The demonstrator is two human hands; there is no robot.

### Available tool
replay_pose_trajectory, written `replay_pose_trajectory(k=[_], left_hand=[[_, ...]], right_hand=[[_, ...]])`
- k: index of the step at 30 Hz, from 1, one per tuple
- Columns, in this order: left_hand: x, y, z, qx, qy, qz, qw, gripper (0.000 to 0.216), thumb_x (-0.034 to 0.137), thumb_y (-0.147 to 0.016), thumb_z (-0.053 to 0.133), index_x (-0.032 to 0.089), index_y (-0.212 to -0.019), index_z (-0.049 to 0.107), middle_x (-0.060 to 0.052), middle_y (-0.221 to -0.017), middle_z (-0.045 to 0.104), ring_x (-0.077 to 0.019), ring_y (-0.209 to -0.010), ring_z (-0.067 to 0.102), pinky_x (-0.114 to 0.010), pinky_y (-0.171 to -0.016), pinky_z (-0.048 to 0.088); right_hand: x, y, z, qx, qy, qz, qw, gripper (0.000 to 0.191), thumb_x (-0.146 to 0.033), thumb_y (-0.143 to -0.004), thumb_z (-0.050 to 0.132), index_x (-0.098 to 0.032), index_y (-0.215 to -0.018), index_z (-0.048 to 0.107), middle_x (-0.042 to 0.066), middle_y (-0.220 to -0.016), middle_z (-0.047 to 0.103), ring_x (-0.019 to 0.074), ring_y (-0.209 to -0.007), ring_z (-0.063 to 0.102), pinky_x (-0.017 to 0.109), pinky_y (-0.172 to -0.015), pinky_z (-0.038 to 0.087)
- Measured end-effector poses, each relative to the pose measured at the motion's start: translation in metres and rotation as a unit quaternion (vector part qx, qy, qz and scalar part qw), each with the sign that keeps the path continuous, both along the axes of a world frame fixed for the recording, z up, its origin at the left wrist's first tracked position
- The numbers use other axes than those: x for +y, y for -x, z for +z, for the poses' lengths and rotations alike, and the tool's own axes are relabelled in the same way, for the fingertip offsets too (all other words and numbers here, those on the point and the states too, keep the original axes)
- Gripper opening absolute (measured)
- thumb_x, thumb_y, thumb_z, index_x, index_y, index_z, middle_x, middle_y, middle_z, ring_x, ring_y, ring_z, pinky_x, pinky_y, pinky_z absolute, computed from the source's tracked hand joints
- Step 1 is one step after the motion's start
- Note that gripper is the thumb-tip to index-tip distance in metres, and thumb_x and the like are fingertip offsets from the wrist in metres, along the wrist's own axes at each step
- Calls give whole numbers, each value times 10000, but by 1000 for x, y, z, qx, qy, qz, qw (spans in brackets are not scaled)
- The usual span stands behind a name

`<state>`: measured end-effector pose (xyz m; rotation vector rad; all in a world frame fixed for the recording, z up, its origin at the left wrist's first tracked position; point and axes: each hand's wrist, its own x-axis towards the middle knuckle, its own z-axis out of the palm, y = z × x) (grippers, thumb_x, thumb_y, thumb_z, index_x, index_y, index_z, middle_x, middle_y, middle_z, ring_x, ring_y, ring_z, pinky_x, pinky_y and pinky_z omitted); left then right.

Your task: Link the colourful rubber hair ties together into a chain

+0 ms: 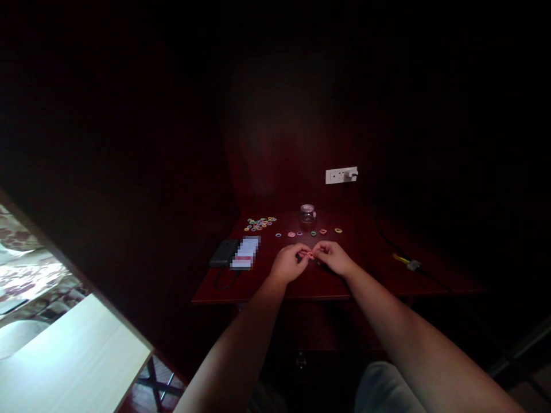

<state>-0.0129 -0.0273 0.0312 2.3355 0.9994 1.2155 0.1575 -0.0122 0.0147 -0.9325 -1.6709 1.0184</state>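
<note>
Left hand point(287, 264) and right hand point(336, 257) both pinch a small orange-pink band point(310, 253), which sits between them.

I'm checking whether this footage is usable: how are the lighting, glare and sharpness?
Head view: mostly dim, the back wall fading to near black; head view: bright light washes out the far left, above the pale tabletop; head view: the lit screen is pixelated; head view: the pinkish item between left hand and right hand is too small to make out clearly.
</note>
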Motion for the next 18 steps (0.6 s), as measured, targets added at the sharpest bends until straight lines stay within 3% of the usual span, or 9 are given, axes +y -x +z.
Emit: replay_pose_trajectory(k=[9, 18], left_hand=[[1, 0, -1, 6, -16, 34, 999, 149, 151, -733, 538, 179, -852, 623, -14, -767, 652, -100, -691, 590, -199, -653, 465], [0, 1, 0, -17, -5, 51, 999, 138, 159, -718, 554, 174, -850, 591, -18, -775, 640, -103, -696, 581, -211, -658, 466]], right_hand=[[-3, 5, -1, 49, 0, 2, 999, 305, -364, -595, 714, -151, -708, 528, -41, -523, 521, 70, -457, 448, 195, -450, 337], [0, 1, -3, 32, 14, -11, 999, 317, -395, -613, 694, -137, -762, 587, -9, -569, 557, 87, -483, 481, 215, -468, 379]])
